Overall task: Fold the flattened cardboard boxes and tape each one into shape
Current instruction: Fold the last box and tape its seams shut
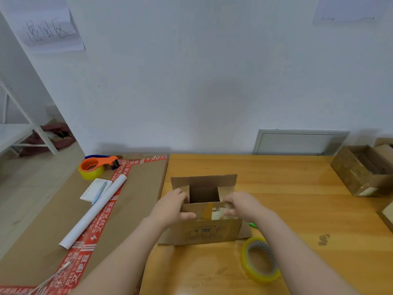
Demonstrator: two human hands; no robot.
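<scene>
Centrally on the table [297, 199], one cardboard box [209, 231] is gripped at its near flap by left hand [170, 208] and right hand [243, 204]. Two tapes are counted: loose tape roll [258, 276], orange tape dispenser [95, 165].

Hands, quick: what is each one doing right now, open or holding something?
Left hand: grips the left side of the cardboard box, thumb on its front.
Right hand: pinches the box's near flap on the right.

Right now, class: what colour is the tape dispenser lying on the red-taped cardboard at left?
The tape dispenser is orange, seen best in the head view.
</scene>
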